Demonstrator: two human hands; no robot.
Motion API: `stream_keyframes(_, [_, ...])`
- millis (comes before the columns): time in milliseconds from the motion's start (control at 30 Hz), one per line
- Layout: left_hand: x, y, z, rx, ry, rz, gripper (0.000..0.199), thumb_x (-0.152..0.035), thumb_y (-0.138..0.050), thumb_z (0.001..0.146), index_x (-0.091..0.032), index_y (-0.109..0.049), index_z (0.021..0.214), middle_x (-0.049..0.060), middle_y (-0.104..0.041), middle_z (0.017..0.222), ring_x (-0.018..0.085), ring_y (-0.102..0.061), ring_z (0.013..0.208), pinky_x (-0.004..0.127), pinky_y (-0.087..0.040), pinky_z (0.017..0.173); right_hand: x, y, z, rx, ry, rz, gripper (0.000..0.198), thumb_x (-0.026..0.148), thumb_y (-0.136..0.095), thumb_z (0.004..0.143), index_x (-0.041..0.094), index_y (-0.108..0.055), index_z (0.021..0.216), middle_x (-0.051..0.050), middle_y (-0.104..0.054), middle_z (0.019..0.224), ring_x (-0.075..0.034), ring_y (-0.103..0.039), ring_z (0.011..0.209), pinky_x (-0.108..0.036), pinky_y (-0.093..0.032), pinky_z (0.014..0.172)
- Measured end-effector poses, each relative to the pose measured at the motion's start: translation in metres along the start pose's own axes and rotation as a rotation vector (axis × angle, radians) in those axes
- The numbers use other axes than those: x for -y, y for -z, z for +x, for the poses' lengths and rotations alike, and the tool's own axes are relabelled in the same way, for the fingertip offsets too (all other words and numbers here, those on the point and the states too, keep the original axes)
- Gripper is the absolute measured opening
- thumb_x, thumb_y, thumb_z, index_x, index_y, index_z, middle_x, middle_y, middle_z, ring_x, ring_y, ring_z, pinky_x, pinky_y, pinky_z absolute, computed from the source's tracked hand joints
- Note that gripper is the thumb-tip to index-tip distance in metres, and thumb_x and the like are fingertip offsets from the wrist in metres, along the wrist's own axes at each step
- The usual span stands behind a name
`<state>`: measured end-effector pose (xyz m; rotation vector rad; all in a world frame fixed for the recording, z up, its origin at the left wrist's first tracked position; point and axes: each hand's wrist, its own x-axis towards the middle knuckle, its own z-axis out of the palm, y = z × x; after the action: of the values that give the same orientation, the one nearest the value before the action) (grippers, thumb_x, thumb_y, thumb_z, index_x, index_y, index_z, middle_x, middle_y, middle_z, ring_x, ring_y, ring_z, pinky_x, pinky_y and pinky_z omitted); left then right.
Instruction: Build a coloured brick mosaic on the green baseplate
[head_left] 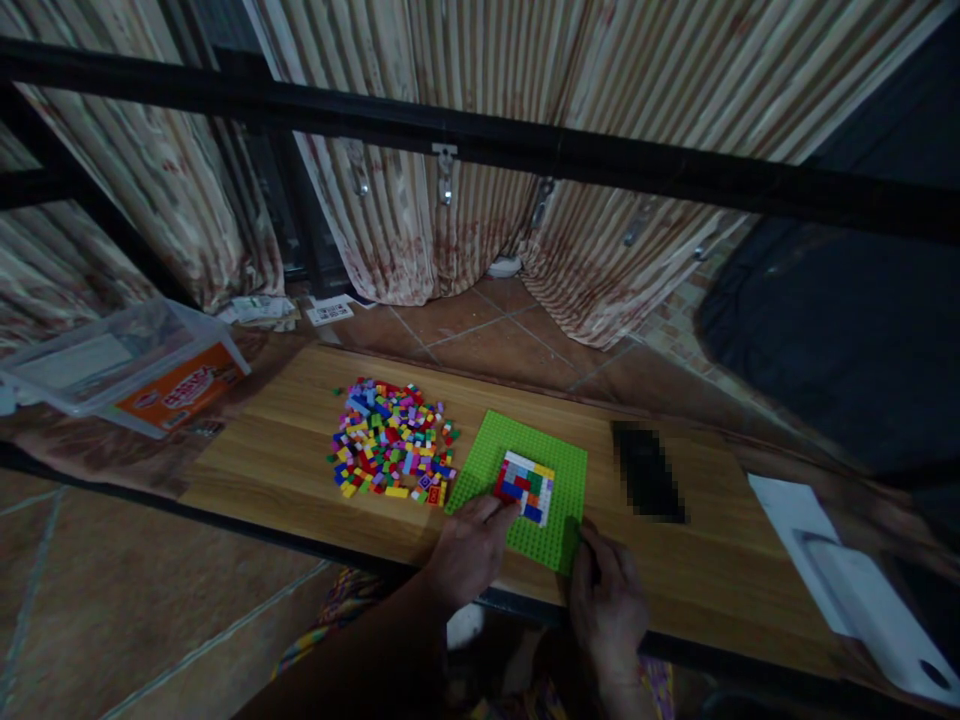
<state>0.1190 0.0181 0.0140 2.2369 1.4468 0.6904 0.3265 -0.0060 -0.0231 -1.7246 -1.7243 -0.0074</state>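
Observation:
A green building-brick baseplate [564,480] lies tilted on the wooden board. Near its middle sits a flat patch of joined toy bricks [535,482] in white, red, blue, green, orange and yellow. My left hand [471,545] reaches over the plate's near left side, its fingers pressed together at the patch's lower left edge. Whatever is under those fingertips is hidden. At the near right corner, my right hand [609,592] has its fingers curled against the plate's edge. A heap of loose toy bricks [394,440] in many colours lies left of the baseplate.
A blurred-out dark object [649,472] lies on the wooden board [262,440] to the right. A clear plastic box [135,365] with an orange label stands at the far left. White flat pieces [862,590] lie at the far right. A black rail [480,125] crosses before striped curtains.

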Motion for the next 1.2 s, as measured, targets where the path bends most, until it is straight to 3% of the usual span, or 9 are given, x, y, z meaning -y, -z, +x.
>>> stream_keyframes(600, [-0.012,0.003,0.006,0.085,0.041,0.194,0.037,-0.011,-0.05,0.087,-0.02,-0.056,0.123,0.006,-0.064,0.103,0.023,-0.059,0.094,0.037,-0.05,0.085,-0.001,-0.002,-0.001,-0.027,-0.02,-0.047,0.041,0.043,-0.039,0.095,0.015,-0.067,0.108,-0.011,-0.067,0.1,-0.022,-0.062,0.091,-0.032,-0.048,0.08])
stream_keyframes(967, [-0.003,-0.005,-0.005,-0.134,0.001,0.123,0.041,-0.011,-0.046,0.088,-0.025,-0.056,0.125,0.005,-0.061,0.099,0.021,-0.056,0.093,0.037,-0.05,0.086,-0.001,-0.004,-0.001,-0.011,-0.008,-0.034,0.042,0.041,-0.036,0.096,0.015,-0.065,0.112,-0.012,-0.068,0.102,-0.022,-0.063,0.091,-0.031,-0.049,0.078])
stream_keyframes(1100, [-0.004,-0.006,-0.005,-0.238,0.021,0.131,0.041,-0.012,-0.045,0.087,-0.025,-0.057,0.123,0.009,-0.054,0.122,0.025,-0.052,0.107,0.044,-0.047,0.093,-0.002,-0.005,-0.002,-0.019,-0.027,-0.04,0.044,0.043,-0.035,0.096,0.016,-0.066,0.112,-0.012,-0.068,0.104,-0.023,-0.064,0.091,-0.032,-0.048,0.077])
stream_keyframes(1200, [-0.002,-0.01,-0.003,-0.285,0.036,0.169,0.049,-0.011,-0.046,0.085,-0.023,-0.049,0.133,0.013,-0.04,0.142,0.031,-0.038,0.129,0.054,-0.036,0.106,-0.004,-0.006,-0.003,-0.008,-0.039,-0.057,0.047,0.047,-0.034,0.095,0.016,-0.065,0.114,-0.012,-0.067,0.105,-0.024,-0.064,0.092,-0.032,-0.048,0.076])
